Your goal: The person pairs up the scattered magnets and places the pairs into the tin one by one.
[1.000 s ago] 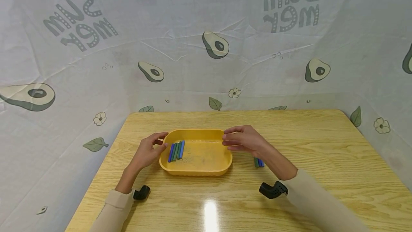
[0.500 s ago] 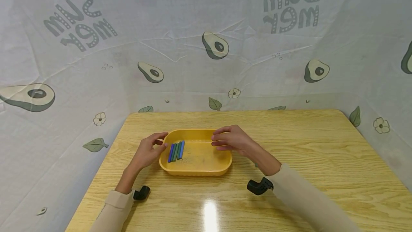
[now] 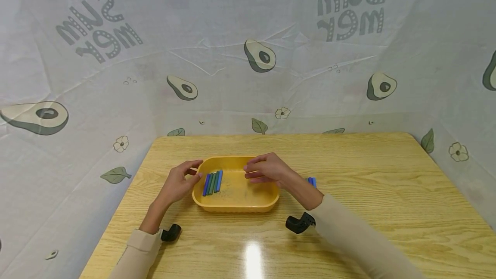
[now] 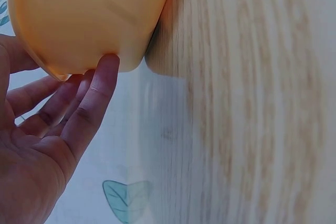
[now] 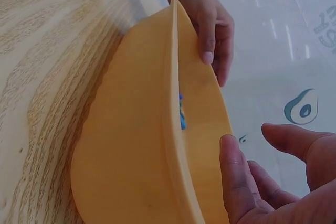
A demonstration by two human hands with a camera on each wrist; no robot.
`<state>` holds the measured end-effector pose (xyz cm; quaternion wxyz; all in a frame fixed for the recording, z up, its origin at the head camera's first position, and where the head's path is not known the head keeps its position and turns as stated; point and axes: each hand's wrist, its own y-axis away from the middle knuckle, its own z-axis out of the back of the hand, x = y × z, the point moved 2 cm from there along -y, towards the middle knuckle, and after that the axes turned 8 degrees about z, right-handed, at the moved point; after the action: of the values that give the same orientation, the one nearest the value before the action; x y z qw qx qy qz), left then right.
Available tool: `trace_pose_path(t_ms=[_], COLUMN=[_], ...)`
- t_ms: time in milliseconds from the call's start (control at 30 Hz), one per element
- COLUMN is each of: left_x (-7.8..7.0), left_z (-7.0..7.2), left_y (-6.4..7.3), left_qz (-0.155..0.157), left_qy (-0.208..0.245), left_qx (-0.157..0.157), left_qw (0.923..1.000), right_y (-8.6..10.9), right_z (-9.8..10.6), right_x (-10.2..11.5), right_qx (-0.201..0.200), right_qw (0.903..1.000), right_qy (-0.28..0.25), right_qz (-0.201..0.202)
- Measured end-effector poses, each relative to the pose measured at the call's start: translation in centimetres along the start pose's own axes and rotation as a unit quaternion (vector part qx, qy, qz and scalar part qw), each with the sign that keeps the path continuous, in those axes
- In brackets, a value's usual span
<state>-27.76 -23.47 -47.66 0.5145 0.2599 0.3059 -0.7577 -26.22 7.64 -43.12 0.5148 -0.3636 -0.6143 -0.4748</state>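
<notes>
A yellow plastic tray [image 3: 236,208] with rounded corners sits on the table. Inside it, at the left end, several blue and green chalk-like sticks [image 3: 212,183] lie side by side. My left hand [image 3: 179,183] holds the tray's left end, thumb over the rim and fingers against the outer wall [image 4: 79,30]. Above the right part of the tray hovers my right hand [image 3: 267,169]; its thumb and fingers are apart with nothing between them in the right wrist view. More blue sticks [image 3: 312,181] lie on the table just beyond my right forearm, which partly hides them.
The wooden table [image 3: 368,175] reaches back to a pale curtain [image 3: 217,25] printed with avocados and leaves. A black wrist mount [image 3: 300,223] juts from the right sleeve, and another black mount [image 3: 171,233] from the left sleeve.
My right hand has moved left, from the tray's right rim to above its inside. The sticks on the table show differently past the forearm. The left hand and tray have stayed put.
</notes>
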Motion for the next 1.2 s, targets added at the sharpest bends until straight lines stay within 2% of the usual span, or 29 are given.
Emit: trace_pose_path(t_ms=[400, 900, 1000, 1200], left_x=[-0.1, 0.2, 0.2, 0.1], left_z=[0.1, 0.2, 0.2, -0.1], left_y=[-0.2, -0.4, -0.3, -0.3], left_qz=[-0.012, 0.004, -0.004, -0.003], left_qy=[0.002, 0.005, 0.007, 0.007], left_qx=[0.002, 0.004, 0.004, 0.002], left_qw=[0.9999, 1.0, 1.0, 1.0], right_y=[-2.1, -3.8, -4.1, -4.9], right_z=[-2.0, -4.4, -4.9, -5.6], right_x=[-0.6, -1.6, -1.7, -2.5], right_qx=[-0.007, -0.019, -0.019, -0.04], right_qw=[0.9997, 0.9985, 0.998, 0.9955], right_qy=[0.015, 0.038, 0.048, 0.072], right_qz=[-0.018, -0.036, -0.038, -0.047])
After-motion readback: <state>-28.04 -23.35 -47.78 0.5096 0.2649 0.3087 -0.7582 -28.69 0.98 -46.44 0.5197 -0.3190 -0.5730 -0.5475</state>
